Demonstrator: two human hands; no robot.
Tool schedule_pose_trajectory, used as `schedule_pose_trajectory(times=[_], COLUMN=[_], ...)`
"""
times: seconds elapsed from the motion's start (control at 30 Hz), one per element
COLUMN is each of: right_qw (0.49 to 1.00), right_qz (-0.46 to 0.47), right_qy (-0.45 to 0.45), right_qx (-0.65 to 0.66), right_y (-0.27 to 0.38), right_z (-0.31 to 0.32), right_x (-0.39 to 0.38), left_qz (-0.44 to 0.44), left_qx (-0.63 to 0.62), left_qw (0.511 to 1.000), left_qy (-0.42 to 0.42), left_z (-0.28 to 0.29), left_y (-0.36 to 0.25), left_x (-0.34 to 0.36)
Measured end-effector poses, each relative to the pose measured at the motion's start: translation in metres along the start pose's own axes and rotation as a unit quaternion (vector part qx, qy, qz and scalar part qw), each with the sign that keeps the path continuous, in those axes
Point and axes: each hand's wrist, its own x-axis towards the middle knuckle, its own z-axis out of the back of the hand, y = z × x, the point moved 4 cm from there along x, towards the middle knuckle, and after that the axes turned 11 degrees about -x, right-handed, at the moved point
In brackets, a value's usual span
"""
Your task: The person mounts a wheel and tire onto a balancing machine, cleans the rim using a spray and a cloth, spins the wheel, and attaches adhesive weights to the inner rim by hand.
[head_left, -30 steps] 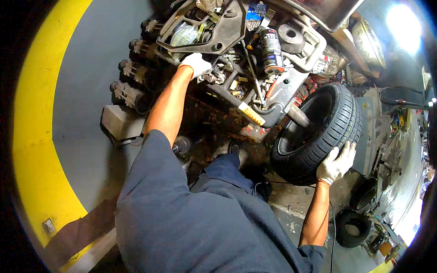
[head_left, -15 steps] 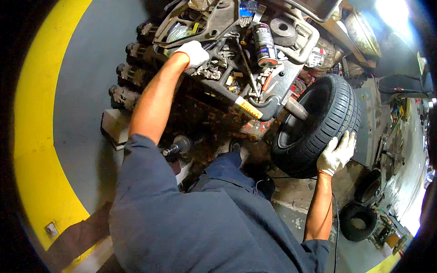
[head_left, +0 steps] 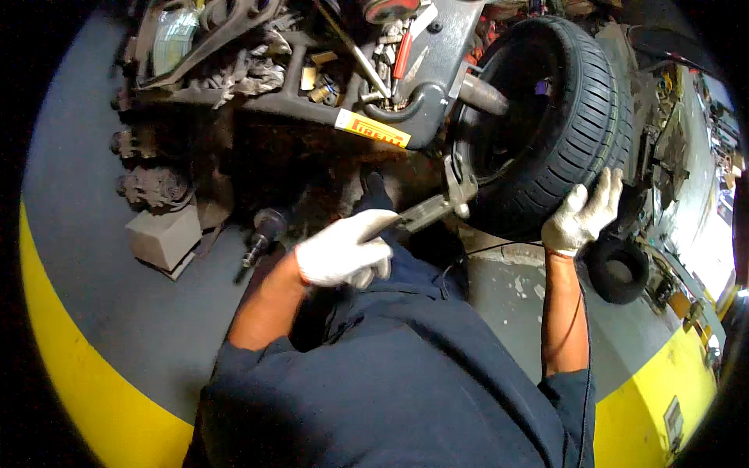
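Observation:
My left hand point(head_left: 343, 251), in a white work glove, is closed round the handle of metal wheel-weight pliers point(head_left: 431, 210). The head of the pliers is at the near lower rim of a black tyre on a wheel point(head_left: 573, 117). The wheel stands upright, and a thick metal shaft point(head_left: 484, 95) reaches into its middle. My gloved right hand point(head_left: 581, 214) rests on the tread at the tyre's near right side, fingers stretched out and apart, holding nothing. Part of the wheel's inside is in shadow.
A dark machine top point(head_left: 437, 58) with trays holds a red-handled tool point(head_left: 402, 54), a metal rod point(head_left: 355, 47) and small wheel weights. A yellow sticker point(head_left: 373, 129) marks its front edge. A white box point(head_left: 164, 235) stands at left; another tyre point(head_left: 619, 270) lies at right.
My left hand has come back from the tray, down and toward the wheel, now with the pliers. My right hand stays on the tyre. The view has shifted.

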Motion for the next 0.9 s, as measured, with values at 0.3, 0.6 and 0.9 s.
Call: schedule_pose_trajectory(times=[0.3, 0.6, 0.9], right_qw=[0.999, 0.997, 0.996], right_qz=[0.005, 0.008, -0.002], right_qy=[-0.042, -0.074, -0.068], right_qx=[-0.011, -0.023, -0.064], right_y=[-0.001, -0.006, -0.011], right_z=[-0.002, -0.008, -0.004], right_x=[-0.025, -0.032, -0.041], left_qz=[-0.033, -0.190, -0.134], left_qx=[0.170, 0.421, 0.451], left_qw=[0.984, 0.886, 0.881], left_qy=[-0.032, -0.044, -0.040], left_z=[0.018, -0.033, -0.064], left_y=[0.016, -0.037, -0.052], left_x=[0.112, 0.282, 0.327])
